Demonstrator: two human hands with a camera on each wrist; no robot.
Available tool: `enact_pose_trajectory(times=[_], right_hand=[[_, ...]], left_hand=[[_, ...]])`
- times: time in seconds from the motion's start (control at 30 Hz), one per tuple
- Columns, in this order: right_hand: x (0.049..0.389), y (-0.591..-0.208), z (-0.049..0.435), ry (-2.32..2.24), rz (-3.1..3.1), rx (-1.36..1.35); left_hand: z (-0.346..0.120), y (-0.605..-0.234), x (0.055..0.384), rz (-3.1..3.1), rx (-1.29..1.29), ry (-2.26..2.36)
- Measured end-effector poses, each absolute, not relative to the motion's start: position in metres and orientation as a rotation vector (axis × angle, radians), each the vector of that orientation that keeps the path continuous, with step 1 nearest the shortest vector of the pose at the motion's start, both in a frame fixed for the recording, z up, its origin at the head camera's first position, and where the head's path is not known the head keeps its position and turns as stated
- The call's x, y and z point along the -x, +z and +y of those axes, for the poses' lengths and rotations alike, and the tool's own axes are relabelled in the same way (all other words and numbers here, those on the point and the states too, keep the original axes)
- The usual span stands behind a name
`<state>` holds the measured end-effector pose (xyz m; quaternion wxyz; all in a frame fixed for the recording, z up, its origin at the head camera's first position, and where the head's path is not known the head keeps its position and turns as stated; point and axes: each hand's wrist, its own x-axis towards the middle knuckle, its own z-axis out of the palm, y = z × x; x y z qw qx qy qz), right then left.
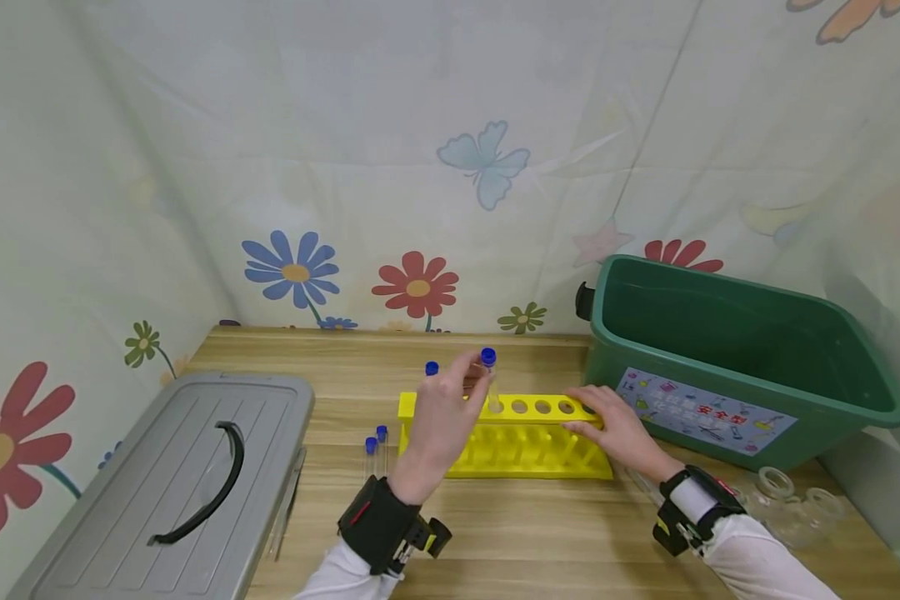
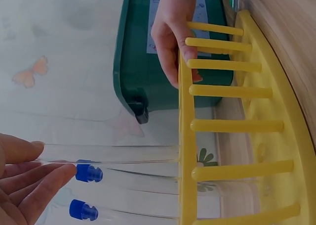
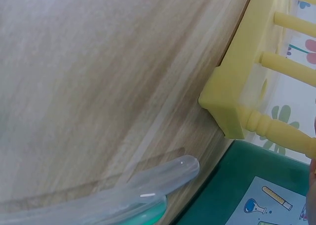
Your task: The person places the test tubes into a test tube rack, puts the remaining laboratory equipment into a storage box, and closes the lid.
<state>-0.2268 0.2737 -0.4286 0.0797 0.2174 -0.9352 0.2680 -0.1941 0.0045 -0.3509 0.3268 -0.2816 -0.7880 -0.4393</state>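
Note:
My left hand [image 1: 438,412] pinches a clear test tube [image 1: 493,386] with a blue stopper [image 1: 488,357] near its top. The lower end of that tube meets the top bar of the yellow test tube rack [image 1: 528,470], at one of its round holes. Other blue-stoppered tubes stand in the rack beside it, their blue stoppers [image 2: 84,210] showing in the left wrist view. With thumb and fingers, my right hand [image 1: 618,427] grips the rack's top bar at its right end. Slanted yellow pegs [image 2: 237,126] line the rack's near side.
Left of the rack are two more stoppered tubes [image 1: 371,458]. A grey lid [image 1: 157,467] with a black handle lies further left, thin tools [image 1: 288,504] along its edge. The green bin [image 1: 727,392] stands at right, glass bottles [image 1: 791,508] before it. A clear tubular piece [image 3: 163,178] lies nearby.

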Motion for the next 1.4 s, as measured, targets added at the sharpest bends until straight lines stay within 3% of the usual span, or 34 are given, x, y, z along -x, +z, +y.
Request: enact_pose_trajectory(times=[1.4], right_hand=[[0.227, -0.43, 0.274, 0.799, -2.806, -0.642]], left_hand=[[0.023, -0.376, 0.209, -2.467, 0.647, -0.962]])
